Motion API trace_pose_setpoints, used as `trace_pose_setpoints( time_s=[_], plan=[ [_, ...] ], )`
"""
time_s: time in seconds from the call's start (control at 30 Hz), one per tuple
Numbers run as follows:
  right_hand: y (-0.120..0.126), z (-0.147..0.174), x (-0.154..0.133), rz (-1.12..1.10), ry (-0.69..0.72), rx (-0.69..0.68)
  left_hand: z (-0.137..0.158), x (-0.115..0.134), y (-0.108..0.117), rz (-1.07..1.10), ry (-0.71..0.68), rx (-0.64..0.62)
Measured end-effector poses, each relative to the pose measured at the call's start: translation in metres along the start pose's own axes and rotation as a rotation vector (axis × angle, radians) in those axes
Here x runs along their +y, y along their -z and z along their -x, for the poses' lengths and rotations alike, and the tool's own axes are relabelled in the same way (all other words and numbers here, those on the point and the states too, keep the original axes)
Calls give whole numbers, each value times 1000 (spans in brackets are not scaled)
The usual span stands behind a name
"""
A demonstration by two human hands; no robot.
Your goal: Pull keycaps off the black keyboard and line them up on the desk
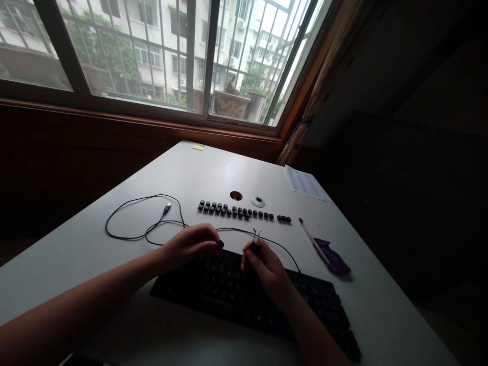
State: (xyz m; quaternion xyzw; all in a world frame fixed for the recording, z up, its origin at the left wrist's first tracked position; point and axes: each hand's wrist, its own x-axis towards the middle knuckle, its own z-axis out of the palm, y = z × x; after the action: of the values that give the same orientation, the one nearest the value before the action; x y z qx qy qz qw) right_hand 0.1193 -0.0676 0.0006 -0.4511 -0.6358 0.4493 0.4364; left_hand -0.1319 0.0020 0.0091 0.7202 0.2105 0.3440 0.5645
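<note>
A black keyboard [224, 284] lies on the white table below both hands. My left hand [192, 241] is closed in a pinch on a small black keycap [220, 245] above the keyboard's far edge. My right hand [269, 267] is closed around a keycap puller [256, 245], whose two wire prongs point up and away from me. Nothing shows between the prongs. Beyond the hands, several black keycaps [229, 211] stand in rows on the table. Part of the keyboard is hidden under my right forearm.
A black USB cable [129, 238] loops on the left. On the right, a thin brush [314, 241] rests on a purple cloth [335, 259]. Farther back are a cable hole [236, 195], its round cover [258, 202] and a printed paper [305, 182]. A barred window [163, 56] stands behind.
</note>
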Motion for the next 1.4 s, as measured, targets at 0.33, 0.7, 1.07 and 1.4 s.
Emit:
trace_pose_setpoints(
  time_s=[0.33, 0.7, 1.07, 1.4],
  plan=[
    [3, -1, -2, 250, 44, 24, 0, 2, -3, 33, -22, -10],
    [-3, 0, 4, 441, 269, 46, 0, -8, -1, -23, -109, -7],
    [-16, -7, -9, 523, 410, 112, 3, -10, -7, -140, -79, 34],
    [-28, -12, -13, 539, 374, 138, 2, -8, -8, -166, -111, 61]
  ],
)
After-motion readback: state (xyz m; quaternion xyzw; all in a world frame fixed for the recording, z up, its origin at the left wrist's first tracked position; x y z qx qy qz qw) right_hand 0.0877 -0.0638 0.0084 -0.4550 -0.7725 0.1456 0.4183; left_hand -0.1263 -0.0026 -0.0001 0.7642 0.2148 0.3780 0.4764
